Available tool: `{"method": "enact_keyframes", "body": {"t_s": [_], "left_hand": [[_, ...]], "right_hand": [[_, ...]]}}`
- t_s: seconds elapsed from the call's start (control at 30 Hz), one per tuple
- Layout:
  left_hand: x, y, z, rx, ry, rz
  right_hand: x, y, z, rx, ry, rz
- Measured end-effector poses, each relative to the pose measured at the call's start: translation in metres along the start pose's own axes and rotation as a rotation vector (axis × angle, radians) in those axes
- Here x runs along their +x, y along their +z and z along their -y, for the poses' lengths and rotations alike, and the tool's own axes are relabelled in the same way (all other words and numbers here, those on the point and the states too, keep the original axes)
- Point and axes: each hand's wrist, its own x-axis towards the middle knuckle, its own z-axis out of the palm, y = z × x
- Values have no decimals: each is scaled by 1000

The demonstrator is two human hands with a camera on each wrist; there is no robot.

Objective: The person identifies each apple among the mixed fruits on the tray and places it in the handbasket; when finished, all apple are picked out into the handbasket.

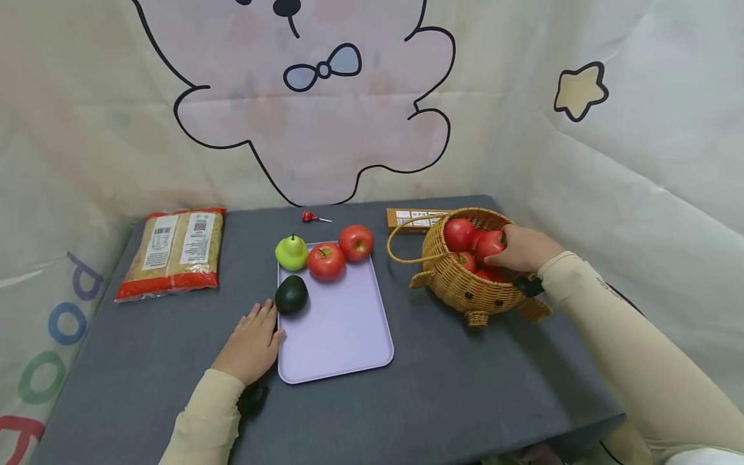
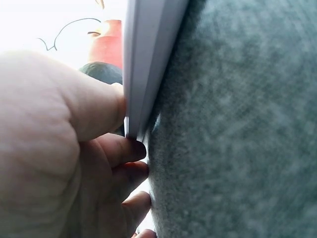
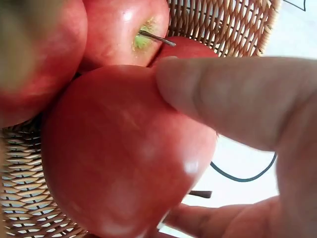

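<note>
In the head view my left hand (image 1: 252,341) lies at the left edge of a lilac tray (image 1: 343,336), fingers extended beside an avocado (image 1: 291,295). The left wrist view shows its thumb (image 2: 101,109) touching the tray rim (image 2: 148,54), fingertips down by the cloth. My right hand (image 1: 523,248) reaches into a wicker basket (image 1: 453,284) with an animal face and grips a red apple (image 3: 124,153), thumb on one side and fingers on the other. More apples (image 3: 119,29) lie around it in the basket. A green pear (image 1: 291,252) and two red apples (image 1: 326,261) are at the tray's far end.
A bag of grain (image 1: 174,248) with red ends lies at the back left. Behind the tray is a small red object with a white stick (image 1: 310,217). A brown box (image 1: 407,218) stands behind the basket. Printed fabric walls (image 1: 511,129) border the dark tablecloth.
</note>
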Motion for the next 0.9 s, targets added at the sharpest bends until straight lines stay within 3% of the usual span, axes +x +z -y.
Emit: {"method": "enact_keyframes", "body": {"t_s": [0.33,0.4,0.5,0.63,0.73,0.83,0.9], "left_hand": [[2,-1,2,40,-11,-15],[3,0,0,34,-8,-20],[4,-2,-3,32,-12,-12],[5,-4,-4,45,-19,2],[8,-4,-4,54,-17,3],[7,-4,-4,52,-18,-4],[3,-3,-4,47,-21,-5]], "right_hand": [[-2,2,10,-37,3,-36],[-6,3,12,-41,-2,-72],[-8,9,26,-47,-29,-197],[-11,14,76,-31,-155,-406],[-8,24,126,-46,-338,-477],[5,51,176,-88,-486,-455],[15,76,206,-110,-531,-398]]}}
